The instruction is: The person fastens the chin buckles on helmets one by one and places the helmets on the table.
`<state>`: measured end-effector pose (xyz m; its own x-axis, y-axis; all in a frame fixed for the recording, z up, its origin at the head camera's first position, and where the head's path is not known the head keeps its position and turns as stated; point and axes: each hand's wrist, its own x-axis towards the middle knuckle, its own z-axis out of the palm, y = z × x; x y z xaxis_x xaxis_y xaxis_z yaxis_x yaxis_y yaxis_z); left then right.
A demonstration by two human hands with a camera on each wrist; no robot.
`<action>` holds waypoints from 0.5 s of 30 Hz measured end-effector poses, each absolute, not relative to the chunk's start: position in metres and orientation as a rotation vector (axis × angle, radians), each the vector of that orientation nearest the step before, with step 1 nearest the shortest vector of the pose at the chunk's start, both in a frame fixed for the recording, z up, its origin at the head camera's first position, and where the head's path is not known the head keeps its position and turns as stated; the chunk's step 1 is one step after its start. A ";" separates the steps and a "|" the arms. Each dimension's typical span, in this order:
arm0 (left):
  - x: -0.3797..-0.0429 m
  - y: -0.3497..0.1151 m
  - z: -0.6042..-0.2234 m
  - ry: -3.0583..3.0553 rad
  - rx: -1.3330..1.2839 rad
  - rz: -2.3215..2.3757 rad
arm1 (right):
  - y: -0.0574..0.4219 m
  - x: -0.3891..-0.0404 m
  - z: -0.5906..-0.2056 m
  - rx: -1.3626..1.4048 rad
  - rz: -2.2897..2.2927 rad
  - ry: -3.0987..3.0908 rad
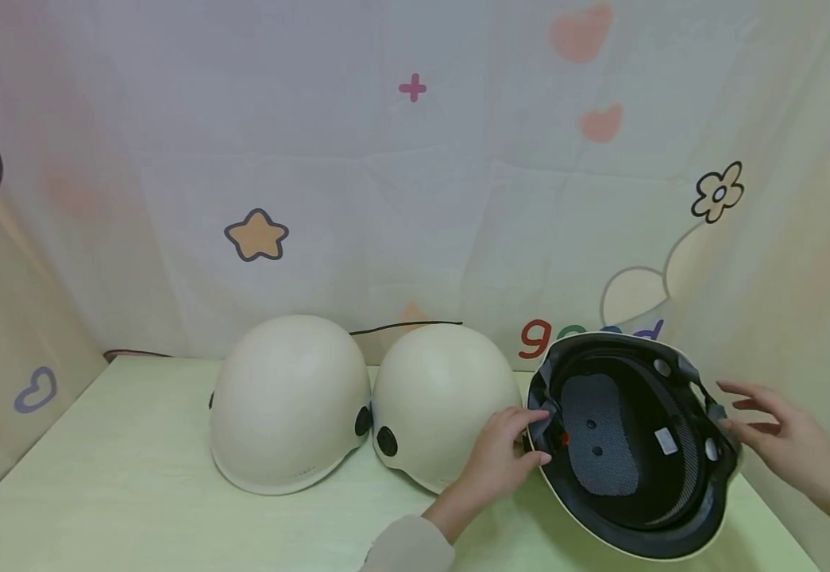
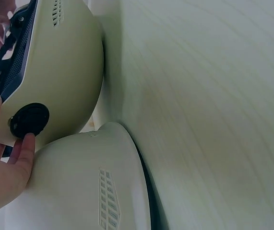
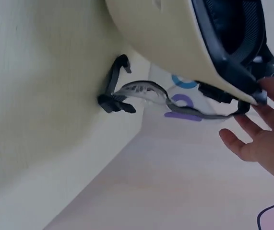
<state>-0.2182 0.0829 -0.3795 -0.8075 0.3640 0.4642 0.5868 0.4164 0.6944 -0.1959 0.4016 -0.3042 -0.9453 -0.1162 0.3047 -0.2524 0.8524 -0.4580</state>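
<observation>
A cream helmet (image 1: 696, 536) sits tipped at the right, its black padded inside facing up toward the head camera. At its left rim, my left hand (image 1: 496, 457) pinches the shell, thumb at the inner edge and a fingertip against the round black side disc (image 2: 29, 120). My right hand (image 1: 789, 441) is at the opposite rim, the thumb touching the edge near the strap and the other fingers extended. From that side a dark chin strap (image 3: 194, 113) with a clear section hangs down toward the table. Inside the helmet are grey mesh padding (image 1: 600, 445) and a small white label (image 1: 666, 441).
Two more cream helmets stand dome up on the pale table (image 1: 100, 453): one at the left (image 1: 289, 401), another in the middle (image 1: 443, 397), close beside my left hand. A printed curtain (image 1: 329, 191) hangs behind. A thin dark cord (image 1: 407, 324) runs along the back.
</observation>
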 end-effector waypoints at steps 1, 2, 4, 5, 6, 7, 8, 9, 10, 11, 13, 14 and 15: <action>-0.218 0.083 -0.380 -2.425 -0.837 -1.343 | 0.406 -0.199 -0.304 0.268 0.745 -2.822; -0.217 0.083 -0.380 -2.414 -0.842 -1.348 | 0.411 -0.202 -0.305 0.267 0.745 -2.869; -0.216 0.082 -0.379 -2.401 -0.848 -1.349 | 0.417 -0.206 -0.306 0.284 0.781 -2.946; -0.215 0.082 -0.379 -2.385 -0.858 -1.326 | 0.420 -0.208 -0.307 0.279 0.800 -2.963; -0.215 0.082 -0.379 -2.378 -0.864 -1.329 | 0.422 -0.208 -0.307 0.266 0.816 -2.979; -0.215 0.082 -0.379 -2.374 -0.869 -1.331 | 0.424 -0.209 -0.308 0.252 0.820 -2.986; -0.215 0.081 -0.379 -2.371 -0.871 -1.334 | 0.426 -0.208 -0.308 0.240 0.818 -2.989; -0.215 0.082 -0.380 -2.376 -0.869 -1.334 | 0.427 -0.208 -0.308 0.227 0.826 -2.999; -0.215 0.082 -0.380 -2.379 -0.867 -1.341 | 0.428 -0.207 -0.309 0.219 0.824 -2.994; -0.215 0.082 -0.381 -2.381 -0.865 -1.346 | 0.429 -0.205 -0.309 0.210 0.827 -2.994; -0.216 0.082 -0.382 -2.396 -0.852 -1.362 | 0.431 -0.202 -0.310 0.193 0.845 -2.972; -0.215 0.082 -0.382 -2.395 -0.851 -1.355 | 0.433 -0.200 -0.311 0.185 0.859 -2.955; -0.215 0.082 -0.383 -2.397 -0.849 -1.344 | 0.435 -0.198 -0.312 0.186 0.889 -2.931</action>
<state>-0.2154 0.0824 -0.3826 -0.7936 0.3609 0.4899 0.6062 0.3994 0.6877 -0.1978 0.4345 -0.3120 -0.9900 -0.0947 0.1045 -0.1367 0.8252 -0.5481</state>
